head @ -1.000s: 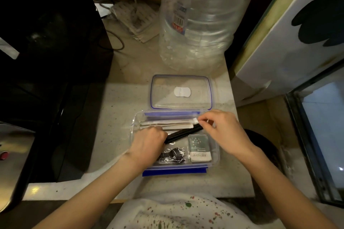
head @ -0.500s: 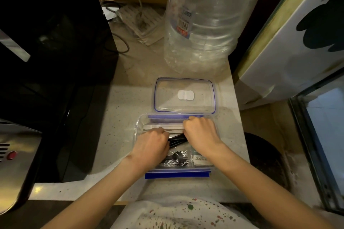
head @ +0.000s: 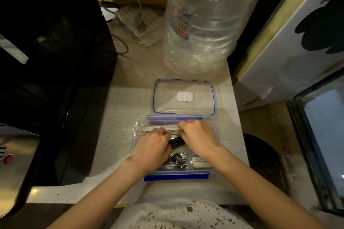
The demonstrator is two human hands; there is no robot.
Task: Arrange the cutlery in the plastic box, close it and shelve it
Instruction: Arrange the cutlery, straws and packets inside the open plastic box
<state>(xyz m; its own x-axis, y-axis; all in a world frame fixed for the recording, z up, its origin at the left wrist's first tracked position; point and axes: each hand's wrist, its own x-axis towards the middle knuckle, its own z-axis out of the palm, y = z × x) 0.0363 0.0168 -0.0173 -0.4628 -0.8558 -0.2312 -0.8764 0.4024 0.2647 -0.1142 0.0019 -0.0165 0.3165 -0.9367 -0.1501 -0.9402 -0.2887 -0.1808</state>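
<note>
Both hands down inside the plastic box (head: 136,135), sorting cutlery. Left hand (head: 151,148) curled over the near-left part of the box, fingers bent round the black cutlery (head: 176,142), apparently gripping it, though the fingertips are hidden. Right hand (head: 198,135) curled too, knuckles up, fingers tucked down at the pale wrapped pieces (head: 149,129) along the far wall of the box; cannot tell whether pinching or only pressing. Nearer the front wall of the box, a foil-wrapped dark item (head: 176,161) and a white sachet (head: 200,161). Lid (head: 204,85) lying flat just beyond the box, touching its far edge. Large water bottle (head: 208,24) standing beyond the lid.

Probably mid-arranging, closing not yet begun. Risks from here: long black pieces left slanted, riding above the rim and blocking the lid; wrappers caught under the seal; box sliding toward the counter edge under uneven pressing; lid nudged against the bottle when reached for.
</note>
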